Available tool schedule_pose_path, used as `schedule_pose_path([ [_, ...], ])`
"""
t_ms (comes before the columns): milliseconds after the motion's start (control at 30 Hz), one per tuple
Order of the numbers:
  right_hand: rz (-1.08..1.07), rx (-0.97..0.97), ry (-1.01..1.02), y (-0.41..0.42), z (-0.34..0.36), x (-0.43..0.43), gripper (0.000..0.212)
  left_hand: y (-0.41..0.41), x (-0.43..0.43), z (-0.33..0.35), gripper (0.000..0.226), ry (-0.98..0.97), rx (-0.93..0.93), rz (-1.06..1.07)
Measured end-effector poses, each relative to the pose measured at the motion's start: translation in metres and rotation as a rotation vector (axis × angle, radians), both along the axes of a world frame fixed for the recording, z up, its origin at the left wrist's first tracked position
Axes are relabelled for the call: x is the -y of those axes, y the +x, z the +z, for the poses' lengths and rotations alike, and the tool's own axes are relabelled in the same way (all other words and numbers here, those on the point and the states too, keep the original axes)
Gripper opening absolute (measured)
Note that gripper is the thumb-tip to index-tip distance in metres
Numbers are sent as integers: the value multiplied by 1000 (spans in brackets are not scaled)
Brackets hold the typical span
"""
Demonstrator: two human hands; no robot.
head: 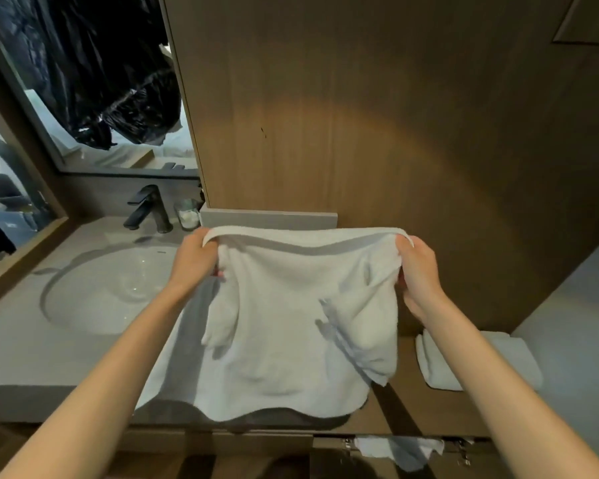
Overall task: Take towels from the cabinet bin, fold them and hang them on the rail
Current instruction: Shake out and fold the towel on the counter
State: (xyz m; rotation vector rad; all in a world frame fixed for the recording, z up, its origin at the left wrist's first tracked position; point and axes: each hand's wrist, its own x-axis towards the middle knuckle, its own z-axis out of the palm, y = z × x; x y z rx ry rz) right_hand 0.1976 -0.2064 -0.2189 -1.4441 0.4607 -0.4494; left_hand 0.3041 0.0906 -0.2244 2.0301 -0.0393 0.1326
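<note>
White towel (301, 305) is stretched out between our two hands, its top edge up in front of the wood panel (360, 115). Our left hand (196, 261) has the top left corner, fingers curled into the cloth. Our right hand (417, 271) grips the top right corner the same way, so both are closed on it and the hem runs taut-ish between them. The rest hangs down and drapes over the front of the counter (32, 347), pretty rumpled, with a loose flap folded over on the right side.

Sink (111, 288) is set into the counter just left of the towel. A black faucet (147, 209) stands behind it, and a glass (188, 214) with something white inside is just beside that. A mirror (83, 98) is up on the left.

A folded towel (440, 364) lies on the lower wooden shelf (408, 402) to the right, partly under our right forearm. Down at the bottom a bit of white cloth (402, 451) pokes out near some metal hinges; we can't tell what it's sitting in.
</note>
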Motion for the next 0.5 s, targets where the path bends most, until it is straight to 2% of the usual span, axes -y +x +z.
schedule_pose_path([
  [100,37,61,18,26,6,-26,17,24,6,17,25,-218,15,-51],
  [167,77,57,-131,44,-2,-44,17,41,10,12,23,-246,-3,-131],
  [233,199,-44,-231,56,-24,-60,29,51,12,-9,30,-239,-99,-227],
  [300,340,-202,-247,68,-62,-76,53,61,4,-47,43,-152,-232,-326],
  [367,474,-330,-353,69,-97,-91,66,66,-11,-93,53,36,-313,-386],
  [500,697,-519,-737,61,-157,-107,62,64,-32,-160,67,396,-421,-467],
])
